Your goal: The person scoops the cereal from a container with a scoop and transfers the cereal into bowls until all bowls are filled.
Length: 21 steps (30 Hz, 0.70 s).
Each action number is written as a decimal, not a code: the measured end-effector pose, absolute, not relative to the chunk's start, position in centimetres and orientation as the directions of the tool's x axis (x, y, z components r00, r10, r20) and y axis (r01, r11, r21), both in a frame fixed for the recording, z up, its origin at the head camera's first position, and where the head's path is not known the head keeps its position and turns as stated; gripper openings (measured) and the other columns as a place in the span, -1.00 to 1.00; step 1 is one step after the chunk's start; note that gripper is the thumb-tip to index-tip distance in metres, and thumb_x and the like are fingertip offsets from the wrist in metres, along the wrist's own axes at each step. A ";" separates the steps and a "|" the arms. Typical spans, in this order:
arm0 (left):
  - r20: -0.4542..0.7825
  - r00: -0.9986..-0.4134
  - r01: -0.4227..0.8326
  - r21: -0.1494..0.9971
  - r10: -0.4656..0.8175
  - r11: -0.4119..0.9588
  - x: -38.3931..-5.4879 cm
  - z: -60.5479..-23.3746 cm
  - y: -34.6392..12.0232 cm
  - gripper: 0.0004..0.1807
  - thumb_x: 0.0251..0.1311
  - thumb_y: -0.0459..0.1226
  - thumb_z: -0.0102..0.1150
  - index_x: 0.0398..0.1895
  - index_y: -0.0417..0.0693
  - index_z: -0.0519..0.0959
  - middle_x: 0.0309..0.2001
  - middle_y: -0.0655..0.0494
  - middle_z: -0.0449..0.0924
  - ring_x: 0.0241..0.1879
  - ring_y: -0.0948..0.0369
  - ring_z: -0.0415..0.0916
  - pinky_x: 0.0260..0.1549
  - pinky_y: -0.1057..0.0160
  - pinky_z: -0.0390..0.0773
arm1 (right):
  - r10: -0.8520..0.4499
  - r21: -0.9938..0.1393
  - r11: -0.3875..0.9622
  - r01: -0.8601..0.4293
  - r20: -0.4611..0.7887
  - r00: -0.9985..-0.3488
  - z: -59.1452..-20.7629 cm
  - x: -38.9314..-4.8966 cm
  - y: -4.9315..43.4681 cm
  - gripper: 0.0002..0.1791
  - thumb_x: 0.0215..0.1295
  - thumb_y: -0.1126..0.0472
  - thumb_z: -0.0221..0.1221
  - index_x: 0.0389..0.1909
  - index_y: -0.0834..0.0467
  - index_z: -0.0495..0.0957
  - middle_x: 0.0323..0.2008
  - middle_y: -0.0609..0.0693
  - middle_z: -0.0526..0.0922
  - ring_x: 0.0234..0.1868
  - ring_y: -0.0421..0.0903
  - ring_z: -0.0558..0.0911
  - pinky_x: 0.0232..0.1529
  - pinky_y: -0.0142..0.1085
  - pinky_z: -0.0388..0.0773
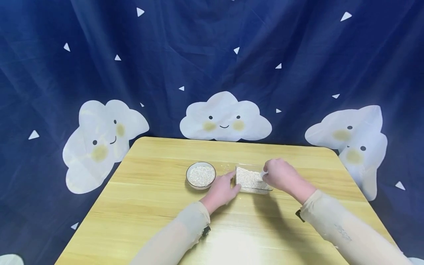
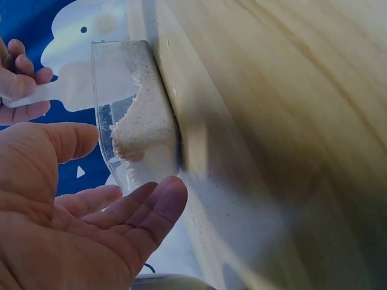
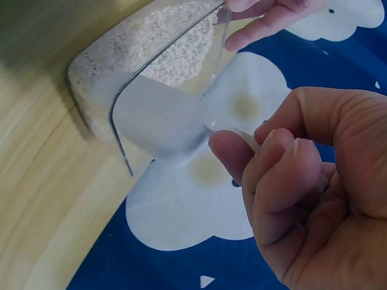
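A clear rectangular container [image 1: 255, 191] holds pale flakes that look like oats [image 1: 248, 178], heaped unevenly. At its left end, my left hand [image 1: 221, 192] has thumb and fingers spread around the near corner; in the left wrist view the thumb [image 2: 75, 140] lies by the rim and the fingers are loosely extended. My right hand [image 1: 281, 175] pinches the handle of a white scoop [image 3: 160, 118] at the right end. The scoop's bowl is down within the container, seen through the clear wall. Left of the container stands a dark-rimmed bowl [image 1: 187, 181] filled with similar flakes.
A light wooden table [image 1: 145, 191] carries everything. A few flakes [image 1: 226, 167] lie scattered between bowl and container. Behind the table hangs a dark blue curtain [image 1: 205, 70] with smiling clouds.
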<state>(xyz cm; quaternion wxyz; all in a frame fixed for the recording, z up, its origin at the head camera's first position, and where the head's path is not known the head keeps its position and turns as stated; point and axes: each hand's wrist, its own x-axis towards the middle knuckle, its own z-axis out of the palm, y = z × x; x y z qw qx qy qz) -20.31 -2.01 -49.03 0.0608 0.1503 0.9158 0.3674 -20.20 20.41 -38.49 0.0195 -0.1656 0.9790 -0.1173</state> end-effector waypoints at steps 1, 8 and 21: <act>-0.006 -0.947 0.229 0.690 0.322 0.686 -20.3 -49.0 -2.0 -0.26 0.47 -0.05 0.22 0.62 -0.13 0.33 -0.70 0.11 0.56 -0.92 0.34 0.28 -0.60 0.35 0.55 | -0.317 -0.266 0.916 -0.301 -0.021 -0.948 -38.5 -20.3 20.6 -0.74 0.16 0.31 0.25 -0.21 0.38 0.76 -0.19 0.27 0.83 -0.20 0.20 0.82 -0.07 0.08 0.80; -0.023 -0.945 0.208 0.726 0.325 0.656 -20.4 -49.1 -2.2 -0.27 0.47 -0.07 0.24 0.62 -0.08 0.34 -0.45 0.07 0.70 -0.89 0.32 0.32 -0.76 0.30 0.50 | -0.213 -0.627 0.776 -0.063 -0.167 -0.963 -40.6 -20.9 23.7 -0.62 0.27 0.33 0.15 0.05 0.42 0.66 -0.38 0.21 0.74 -0.56 -0.09 0.65 -0.56 -0.26 0.70; -0.030 -0.941 0.210 0.729 0.337 0.652 -20.6 -49.1 -2.0 -0.28 0.44 -0.06 0.24 0.61 -0.05 0.37 -0.72 0.15 0.51 -0.87 0.35 0.28 -0.62 0.35 0.52 | -0.264 -0.932 0.331 0.150 -0.244 -0.933 -46.0 -21.5 27.0 -0.47 0.39 0.36 0.14 0.33 0.52 0.42 -0.29 0.00 0.84 -0.42 -0.25 0.61 -0.48 -0.41 0.60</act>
